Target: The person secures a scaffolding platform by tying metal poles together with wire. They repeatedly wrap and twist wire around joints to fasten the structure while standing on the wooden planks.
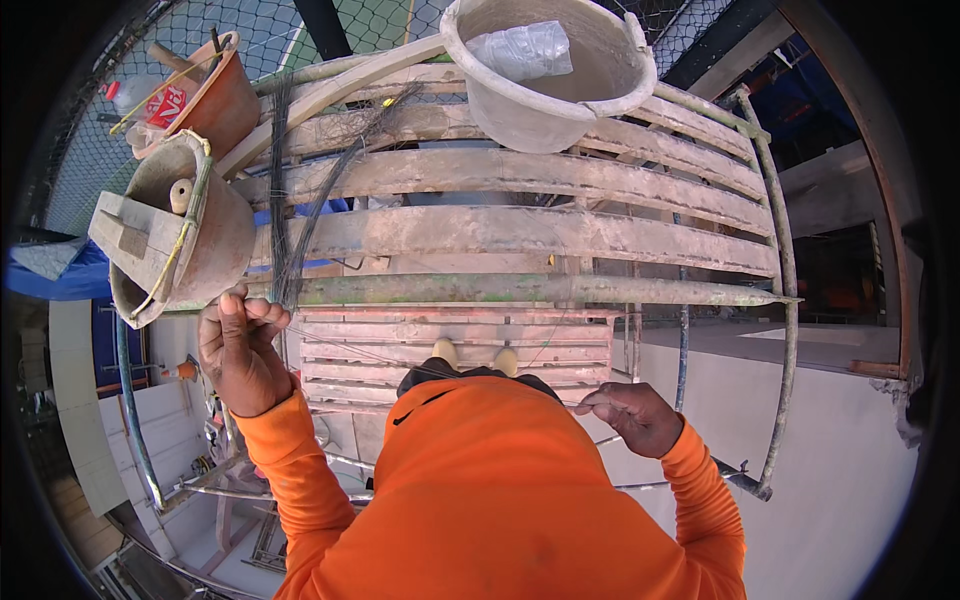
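My left hand [245, 345] is raised just below a grey bucket, thumb and fingers pinched on a thin dark wire [345, 349]. The strand runs to the right across my front and is lost against my clothes. On the right, my right hand [635, 412] is pinched at waist height, with a short bit of thin wire showing at its fingertips. Whether both hands hold the same strand, I cannot tell. Two bundles of dark tie wire, one straight [278, 150] and one bent [320, 205], lie over the slats, their lower ends close to my left hand.
The slatted platform [520, 175] carries a large bucket [500, 110] with a clear plastic bottle. At left stand the grey bucket [225, 225], holding a float [135, 240], and an orange bucket [235, 105] with tools. My boots [506, 360] stand on lower reddish slats [340, 352].
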Demonstrator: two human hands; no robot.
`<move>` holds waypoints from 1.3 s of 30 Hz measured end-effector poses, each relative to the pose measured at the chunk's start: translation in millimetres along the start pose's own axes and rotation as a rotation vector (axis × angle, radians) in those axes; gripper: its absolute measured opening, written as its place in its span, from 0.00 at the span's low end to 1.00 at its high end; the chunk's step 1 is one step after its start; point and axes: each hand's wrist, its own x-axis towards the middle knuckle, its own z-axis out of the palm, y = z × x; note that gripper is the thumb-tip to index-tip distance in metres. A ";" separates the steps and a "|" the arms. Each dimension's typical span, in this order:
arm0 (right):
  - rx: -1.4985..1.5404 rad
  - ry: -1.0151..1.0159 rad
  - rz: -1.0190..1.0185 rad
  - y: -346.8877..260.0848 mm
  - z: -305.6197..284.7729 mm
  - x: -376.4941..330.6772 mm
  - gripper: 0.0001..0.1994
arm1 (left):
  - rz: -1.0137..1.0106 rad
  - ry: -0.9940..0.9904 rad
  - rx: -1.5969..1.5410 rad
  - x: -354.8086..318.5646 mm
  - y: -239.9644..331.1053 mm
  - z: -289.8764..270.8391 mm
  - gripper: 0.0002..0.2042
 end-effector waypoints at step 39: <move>0.646 0.008 -0.298 -12.9 43.3 129.6 0.08 | -0.429 -0.085 -0.231 -147.3 -45.3 133.6 0.18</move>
